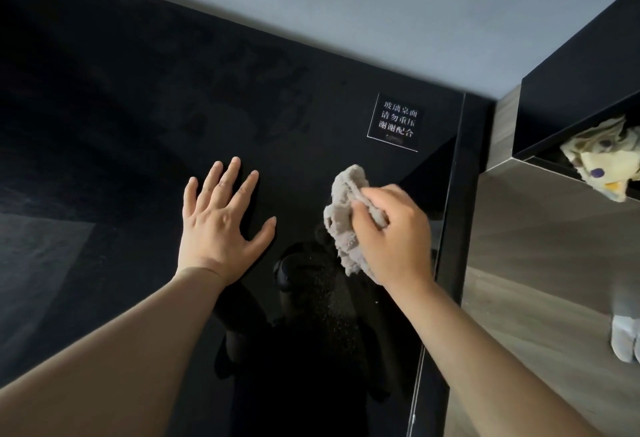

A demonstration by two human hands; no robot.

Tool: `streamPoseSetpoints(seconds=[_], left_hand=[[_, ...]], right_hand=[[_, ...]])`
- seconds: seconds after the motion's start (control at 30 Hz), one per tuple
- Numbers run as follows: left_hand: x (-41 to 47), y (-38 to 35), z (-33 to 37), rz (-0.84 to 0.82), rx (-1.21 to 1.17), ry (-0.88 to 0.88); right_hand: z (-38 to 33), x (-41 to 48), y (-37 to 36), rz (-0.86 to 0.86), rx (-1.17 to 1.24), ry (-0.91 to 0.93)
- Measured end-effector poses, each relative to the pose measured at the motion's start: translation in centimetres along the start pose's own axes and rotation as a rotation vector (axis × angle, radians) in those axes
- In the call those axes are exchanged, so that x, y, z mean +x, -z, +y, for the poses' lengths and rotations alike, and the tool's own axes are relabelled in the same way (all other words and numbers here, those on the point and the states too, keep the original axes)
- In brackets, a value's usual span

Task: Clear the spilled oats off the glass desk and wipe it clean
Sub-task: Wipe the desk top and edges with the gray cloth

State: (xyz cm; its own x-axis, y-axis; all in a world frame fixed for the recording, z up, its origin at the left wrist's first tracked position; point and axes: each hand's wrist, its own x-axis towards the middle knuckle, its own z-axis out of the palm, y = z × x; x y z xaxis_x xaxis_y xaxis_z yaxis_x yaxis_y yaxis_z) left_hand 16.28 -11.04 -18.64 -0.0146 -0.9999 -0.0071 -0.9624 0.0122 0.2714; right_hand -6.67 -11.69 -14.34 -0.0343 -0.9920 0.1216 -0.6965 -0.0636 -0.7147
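The black glass desk [121, 124] fills the left and middle of the view. My right hand [391, 232] grips a crumpled grey cloth [346, 208] and holds it down on the glass near the desk's right edge. My left hand [218, 218] lies flat on the glass with its fingers spread, a short way left of the cloth. Fine pale specks [329, 301] dust the glass just below the cloth, between my two forearms. No whole oats show anywhere on the surface.
A small black sign with white characters [396, 123] is stuck at the desk's far right corner. Right of the desk lies a grey wood-look floor [540, 263]. A black shelf [588, 90] holds a yellowish patterned cloth [602, 159]. A white foot-like shape [625, 339] is at the right edge.
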Motion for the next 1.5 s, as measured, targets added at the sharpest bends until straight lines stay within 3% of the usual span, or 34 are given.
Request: streamPoseSetpoints(seconds=[0.13,0.3,0.47,0.7,0.77,0.83,0.93,1.03,1.13,1.23,1.37,1.5], left_hand=[[0.0,-0.1,-0.1,-0.001,0.004,-0.005],[-0.1,-0.3,-0.1,0.014,-0.002,-0.010],[-0.1,-0.4,-0.2,0.007,0.004,-0.021],[-0.2,-0.2,-0.3,-0.016,0.012,-0.031],[-0.2,0.2,-0.3,-0.054,0.014,-0.044],[-0.4,1.0,-0.6,-0.112,-0.033,-0.078],[-1.9,2.7,-2.3,-0.195,-0.178,-0.150],[-6.2,4.0,-4.8,-0.187,-0.194,-0.203],[-10.8,4.2,-6.7,-0.146,-0.199,-0.241],[-14.5,4.1,-7.4,-0.113,-0.176,-0.301],[-16.9,3.5,-8.5,-0.108,-0.166,-0.274],[-17.4,2.9,-9.3,-0.099,-0.067,-0.342]], right_hand=[[0.2,7.1,0.2,0.156,-0.165,-0.038],[2.8,10.8,-3.5,0.125,-0.426,-0.073],[2.0,2.7,-3.1,0.089,-0.358,0.034],[-0.9,-12.9,-1.7,0.005,-0.187,-0.071],[-1.7,-14.0,-0.8,-0.024,-0.081,-0.117],[-2.1,-12.9,0.4,0.083,-0.043,-0.138],[-0.4,-8.3,2.1,0.282,-0.189,-0.260],[1.3,-7.1,1.0,0.218,-0.345,-0.362],[0.1,-12.3,-1.8,0.255,-0.439,-0.335],[-2.6,-19.2,-2.7,0.218,-0.334,-0.224],[-5.0,-24.8,-1.9,0.049,-0.142,-0.220],[-3.3,-22.6,0.1,0.240,-0.185,-0.226]])
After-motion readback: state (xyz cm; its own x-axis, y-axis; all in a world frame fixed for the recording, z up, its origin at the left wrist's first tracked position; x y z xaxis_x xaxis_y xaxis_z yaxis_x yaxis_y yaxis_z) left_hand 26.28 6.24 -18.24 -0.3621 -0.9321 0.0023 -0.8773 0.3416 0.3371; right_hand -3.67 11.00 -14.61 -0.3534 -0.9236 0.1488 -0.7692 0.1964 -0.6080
